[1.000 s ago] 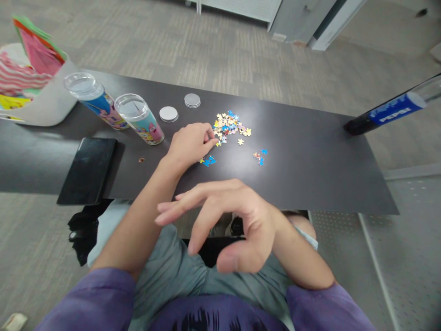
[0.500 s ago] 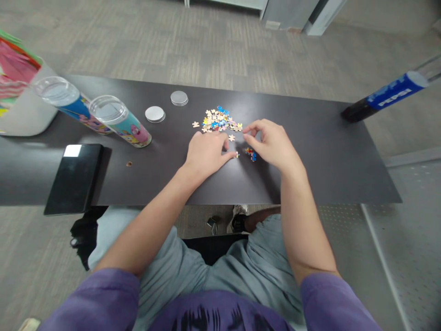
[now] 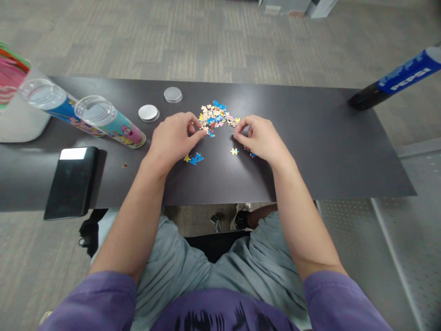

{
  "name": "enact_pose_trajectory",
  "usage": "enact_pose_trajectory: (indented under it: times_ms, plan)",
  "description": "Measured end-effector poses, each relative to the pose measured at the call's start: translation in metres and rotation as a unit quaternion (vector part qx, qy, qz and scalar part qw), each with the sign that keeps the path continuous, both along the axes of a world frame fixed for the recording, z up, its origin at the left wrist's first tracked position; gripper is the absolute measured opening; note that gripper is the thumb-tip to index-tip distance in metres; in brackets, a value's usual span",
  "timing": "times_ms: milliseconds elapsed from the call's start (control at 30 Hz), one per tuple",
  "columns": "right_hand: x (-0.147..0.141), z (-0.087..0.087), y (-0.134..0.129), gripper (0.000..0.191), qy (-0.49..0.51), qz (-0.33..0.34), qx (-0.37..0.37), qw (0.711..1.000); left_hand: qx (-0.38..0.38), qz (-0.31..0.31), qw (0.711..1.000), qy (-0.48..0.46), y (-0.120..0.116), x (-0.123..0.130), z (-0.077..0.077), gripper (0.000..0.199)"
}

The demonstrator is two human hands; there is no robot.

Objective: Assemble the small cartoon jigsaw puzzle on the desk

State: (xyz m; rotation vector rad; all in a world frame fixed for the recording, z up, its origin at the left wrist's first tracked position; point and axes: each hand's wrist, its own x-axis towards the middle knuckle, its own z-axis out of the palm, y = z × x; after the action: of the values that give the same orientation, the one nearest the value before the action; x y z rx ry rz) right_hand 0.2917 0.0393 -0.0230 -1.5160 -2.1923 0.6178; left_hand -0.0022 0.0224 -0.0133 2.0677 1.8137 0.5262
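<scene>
dark desk (image 3: 330,156), seen from the head: the puzzle pile (image 3: 216,114) lies nearer the far edge. at its left is the left hand (image 3: 175,138), grip impossible to tell; the right hand (image 3: 260,138) pinches a thin piece (image 3: 234,134), open desk stretching rightward to the bottle (image 3: 404,78).

The person's left hand (image 3: 177,135) and right hand (image 3: 260,137) flank the puzzle pile (image 3: 216,114), forearms extended, fingers curled toward thumbs.

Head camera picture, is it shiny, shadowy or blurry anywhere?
Head view: a white, glare-like strip at the far end of the black slab; head view again: soft shadow on the table near the right hand, smeared bottle lettering.
</scene>
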Motion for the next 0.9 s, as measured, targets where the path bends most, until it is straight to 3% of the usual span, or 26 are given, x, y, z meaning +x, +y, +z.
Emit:
enact_pose_trajectory:
  times_ms: [200,367,533,733,900]
  plan:
    - [0.027,0.009,-0.001,0.012,-0.053,0.024,0.012,0.998,0.021,-0.051,0.998,-0.018,0.004,0.012,-0.015,0.025]
    - [0.042,0.014,-0.006,0.014,-0.045,0.054,0.007,0.997,0.012,-0.055,0.998,-0.022,0.005,0.015,-0.018,0.021]
    - [0.03,0.014,-0.01,0.01,-0.026,0.058,0.015,0.998,0.013,-0.063,0.997,-0.048,0.004,0.016,-0.017,0.019]
    - [0.007,0.011,-0.012,0.015,-0.046,0.113,-0.024,0.992,-0.006,-0.132,0.988,-0.079,-0.001,0.01,-0.01,0.022]
    - [0.023,0.009,-0.003,0.023,-0.052,0.085,-0.021,0.995,-0.042,-0.206,0.975,-0.074,-0.003,-0.01,-0.003,0.019]
